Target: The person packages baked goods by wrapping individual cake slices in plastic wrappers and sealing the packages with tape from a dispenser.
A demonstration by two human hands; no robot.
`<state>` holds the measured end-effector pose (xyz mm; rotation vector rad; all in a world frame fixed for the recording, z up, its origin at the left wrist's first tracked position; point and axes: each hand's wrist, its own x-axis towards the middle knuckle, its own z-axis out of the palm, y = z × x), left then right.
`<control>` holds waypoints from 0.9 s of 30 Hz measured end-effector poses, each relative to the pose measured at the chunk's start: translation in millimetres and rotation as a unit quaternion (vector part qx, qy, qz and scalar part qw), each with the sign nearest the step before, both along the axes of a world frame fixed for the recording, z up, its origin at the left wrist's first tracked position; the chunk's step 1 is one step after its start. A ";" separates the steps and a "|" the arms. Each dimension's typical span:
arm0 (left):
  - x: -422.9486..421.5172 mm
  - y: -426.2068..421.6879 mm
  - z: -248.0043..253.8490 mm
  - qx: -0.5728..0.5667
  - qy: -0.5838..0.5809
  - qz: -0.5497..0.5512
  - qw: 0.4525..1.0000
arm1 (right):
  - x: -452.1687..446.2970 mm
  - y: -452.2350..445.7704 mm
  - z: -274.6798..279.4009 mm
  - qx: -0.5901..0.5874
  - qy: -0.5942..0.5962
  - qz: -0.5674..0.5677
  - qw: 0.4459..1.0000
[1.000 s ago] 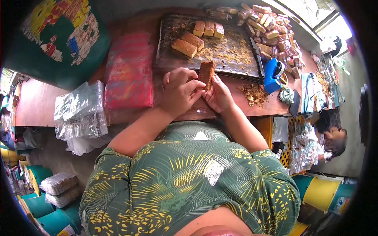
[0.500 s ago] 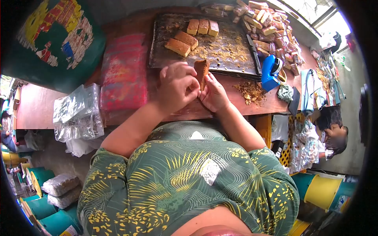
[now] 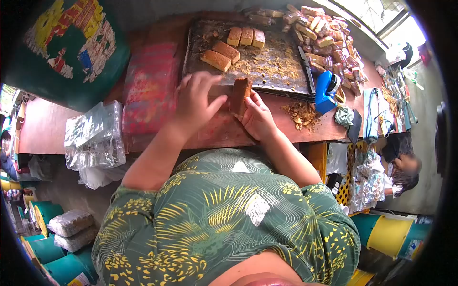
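Observation:
My right hand (image 3: 258,117) holds an oblong piece of cake (image 3: 240,97) upright by its side, the brown crust facing me. To the left of the cake, my left hand (image 3: 196,104) is raised with fingers spread, slightly blurred and empty. Just beyond both hands lies a dark baking tray (image 3: 286,85) strewn with crumbs. On it, two cake bars (image 3: 217,60) lie at the left and three shorter cake pieces (image 3: 246,37) stand in a row at the back.
A knife (image 3: 306,66) rests along the tray's right edge, beside a blue tape dispenser (image 3: 326,91). Wrapped cakes (image 3: 334,45) are heaped at the back right. Crumbs (image 3: 303,116) lie near the table edge. Clear plastic bags (image 3: 93,136) and a red mat (image 3: 149,90) are at left.
My left hand has moved left, away from the cake, and its fingers have spread. The cake in my right hand has turned to show its broad brown face.

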<state>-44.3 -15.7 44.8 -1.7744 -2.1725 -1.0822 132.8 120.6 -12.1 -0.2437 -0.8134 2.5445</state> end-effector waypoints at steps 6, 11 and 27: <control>4.1 -60.1 -40.3 -0.190 0.004 0.034 0.981 | -0.7 12.1 23.7 0.498 -0.142 -0.051 0.854; 4.3 -59.7 -37.0 -0.210 0.006 0.049 0.976 | -7.4 21.8 8.3 0.815 -0.161 -0.072 0.551; -36.5 -1.4 -10.0 0.009 0.043 0.015 0.999 | 100.4 -16.4 5.3 0.865 -0.245 -0.053 0.434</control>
